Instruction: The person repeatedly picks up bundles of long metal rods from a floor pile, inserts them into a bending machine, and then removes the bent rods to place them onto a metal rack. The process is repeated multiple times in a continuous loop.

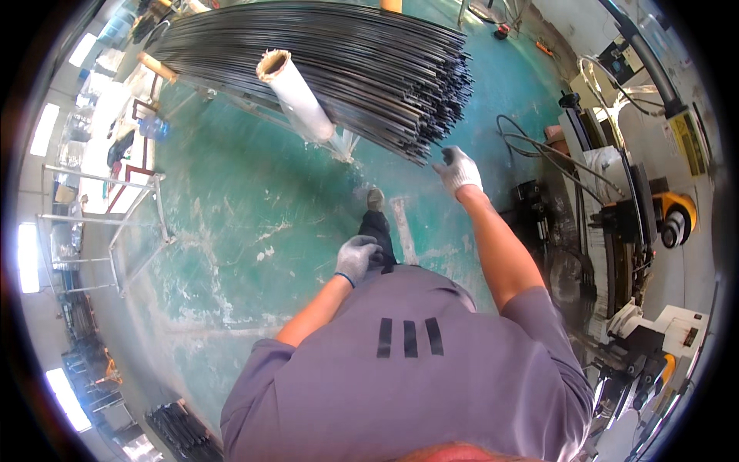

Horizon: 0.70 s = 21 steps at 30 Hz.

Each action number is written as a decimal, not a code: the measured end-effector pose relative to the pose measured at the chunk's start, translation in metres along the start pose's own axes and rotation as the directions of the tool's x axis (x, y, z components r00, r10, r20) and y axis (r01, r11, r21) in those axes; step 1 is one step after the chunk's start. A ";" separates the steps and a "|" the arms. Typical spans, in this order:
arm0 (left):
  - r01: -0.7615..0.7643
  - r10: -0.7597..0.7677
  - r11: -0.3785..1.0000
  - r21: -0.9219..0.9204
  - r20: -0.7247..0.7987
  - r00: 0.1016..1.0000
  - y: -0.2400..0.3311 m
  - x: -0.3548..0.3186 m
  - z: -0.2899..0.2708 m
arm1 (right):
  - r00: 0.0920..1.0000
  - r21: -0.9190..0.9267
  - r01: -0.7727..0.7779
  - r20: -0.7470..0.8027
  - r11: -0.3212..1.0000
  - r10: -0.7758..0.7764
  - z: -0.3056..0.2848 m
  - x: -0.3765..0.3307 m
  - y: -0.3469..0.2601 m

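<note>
A long bundle of thin black rods (339, 73) lies ahead of me on a rack, with its uneven cut ends facing right. My right hand (460, 171), in a white glove, is stretched out beside the near corner of those ends. Its thumb and fingers are slightly apart, and no rod shows between them. In a grey-white glove, my left hand (359, 258) hangs low beside my dark trouser leg (376, 231). The fingers of that hand are curled in, with nothing visible in them. A white cardboard tube (296, 96) stands up at the near side of the bundle.
Machines with black hoses (539, 150) and a yellow-black unit (676, 219) line the right side. A metal frame (115, 223) stands on the left of the worn green floor (231, 200). More dark rods (182, 433) lie at the lower left.
</note>
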<state>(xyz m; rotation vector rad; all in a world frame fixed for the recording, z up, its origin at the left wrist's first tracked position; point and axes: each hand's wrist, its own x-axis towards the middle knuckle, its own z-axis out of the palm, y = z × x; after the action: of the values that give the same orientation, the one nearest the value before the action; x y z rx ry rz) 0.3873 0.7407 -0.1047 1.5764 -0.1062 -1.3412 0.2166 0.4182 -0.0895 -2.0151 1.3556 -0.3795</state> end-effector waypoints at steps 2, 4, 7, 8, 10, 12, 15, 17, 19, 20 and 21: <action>0.096 -0.093 0.987 -0.129 0.022 0.995 0.027 0.039 -0.006 | 0.993 -0.040 0.109 -0.044 0.993 -0.110 0.011 0.053 -0.043; 0.088 -0.081 0.961 -0.262 0.037 0.996 0.075 0.091 -0.014 | 0.996 -0.098 0.072 -0.037 0.993 -0.076 0.016 0.104 -0.079; -0.184 0.197 0.970 0.161 -0.064 0.978 0.159 0.166 -0.035 | 0.994 -0.244 0.052 -0.079 0.968 -0.073 0.017 0.181 -0.116; -0.243 0.244 0.969 0.051 -0.028 0.969 0.179 0.181 -0.043 | 0.999 -0.256 0.036 -0.030 0.966 -0.045 0.014 0.207 -0.125; -0.212 0.213 0.974 -0.084 -0.002 0.977 0.226 0.211 -0.056 | 0.995 -0.330 0.035 -0.075 0.943 -0.063 0.013 0.254 -0.143; -0.215 0.215 0.977 0.004 -0.013 0.977 0.265 0.234 -0.070 | 0.995 -0.381 0.030 -0.072 0.924 -0.062 0.014 0.296 -0.158; -0.226 0.229 0.973 0.046 -0.056 0.972 0.298 0.257 -0.082 | 0.999 -0.472 0.031 0.000 0.881 -0.035 0.022 0.355 -0.176; -0.212 0.211 0.977 0.007 -0.104 0.972 0.301 0.267 -0.086 | 0.998 -0.518 0.004 0.059 0.855 0.031 0.036 0.386 -0.185; -0.173 0.157 0.982 -0.081 -0.174 0.972 0.291 0.268 -0.089 | 0.991 -0.595 0.008 0.109 0.803 0.071 0.051 0.403 -0.189; -0.151 0.126 0.981 -0.118 -0.200 0.972 0.282 0.266 -0.089 | 0.988 -0.597 -0.003 0.123 0.802 0.095 0.058 0.408 -0.189; -0.139 0.103 0.977 -0.159 -0.217 0.971 0.270 0.262 -0.088 | 0.990 -0.597 0.008 0.118 0.802 0.078 0.064 0.411 -0.189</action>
<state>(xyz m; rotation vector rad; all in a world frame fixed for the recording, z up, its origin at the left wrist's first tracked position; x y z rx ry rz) 0.6913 0.5025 -0.1022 1.5267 0.0413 -1.0558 0.5578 0.1162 -0.0605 -2.4552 1.5521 0.2473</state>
